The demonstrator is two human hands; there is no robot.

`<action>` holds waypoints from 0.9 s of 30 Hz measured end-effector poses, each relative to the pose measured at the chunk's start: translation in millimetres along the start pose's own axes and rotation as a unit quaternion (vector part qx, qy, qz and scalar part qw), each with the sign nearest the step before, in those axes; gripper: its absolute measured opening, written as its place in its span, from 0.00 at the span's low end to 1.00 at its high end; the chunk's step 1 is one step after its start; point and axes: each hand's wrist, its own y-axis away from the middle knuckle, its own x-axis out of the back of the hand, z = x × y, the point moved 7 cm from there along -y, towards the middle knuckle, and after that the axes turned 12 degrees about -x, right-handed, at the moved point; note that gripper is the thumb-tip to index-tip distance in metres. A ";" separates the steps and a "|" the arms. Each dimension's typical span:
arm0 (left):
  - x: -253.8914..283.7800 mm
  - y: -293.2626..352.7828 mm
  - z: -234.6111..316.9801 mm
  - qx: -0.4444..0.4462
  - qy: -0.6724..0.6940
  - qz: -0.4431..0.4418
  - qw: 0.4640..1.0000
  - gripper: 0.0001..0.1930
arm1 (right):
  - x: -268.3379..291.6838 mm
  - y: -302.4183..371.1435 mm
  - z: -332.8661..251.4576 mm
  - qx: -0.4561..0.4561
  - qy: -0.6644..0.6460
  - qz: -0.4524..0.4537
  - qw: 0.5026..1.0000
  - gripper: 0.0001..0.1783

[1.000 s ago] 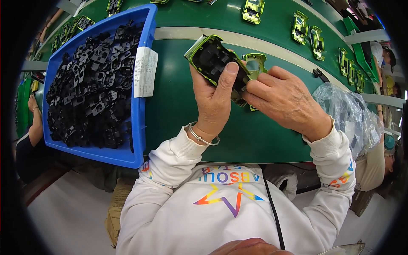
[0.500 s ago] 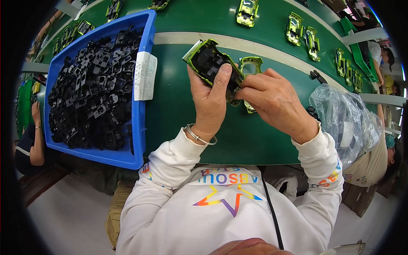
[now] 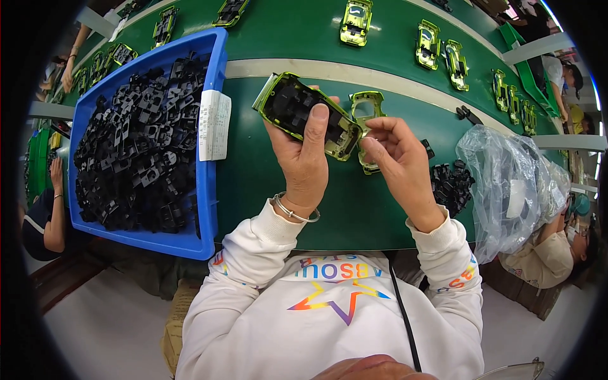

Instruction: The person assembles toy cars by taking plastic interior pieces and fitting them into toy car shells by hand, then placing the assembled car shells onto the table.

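A yellow-green toy car body shell (image 3: 345,140), hollow side up with a black interior part (image 3: 294,107) in it, rests in my left hand (image 3: 300,158). That thumb lies across the black part while the other fingers support the shell from below. My right hand (image 3: 400,158) is at the shell's right end, thumb and curled forefinger closed at its edge; the exact contact is partly hidden. Just behind this hand, a second yellow-green shell (image 3: 367,101) lies on the green table (image 3: 253,183), partly covered.
A blue bin (image 3: 210,209) heaped with black plastic parts (image 3: 136,152) stands at left. To the right are a small pile of black parts (image 3: 452,187) and a clear plastic bag (image 3: 503,183). More car shells (image 3: 356,22) lie beyond the pale strip. Other people sit at both sides.
The held shell has shifted slightly left and down. My right hand has drawn back from over the shell to its right edge, uncovering the pale-green end and the pile of black parts.
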 end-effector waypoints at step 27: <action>23.1 -11.5 -30.0 0.105 0.009 0.072 0.992 0.17 | 103.1 5.3 20.8 -0.147 -0.032 0.022 0.988 0.15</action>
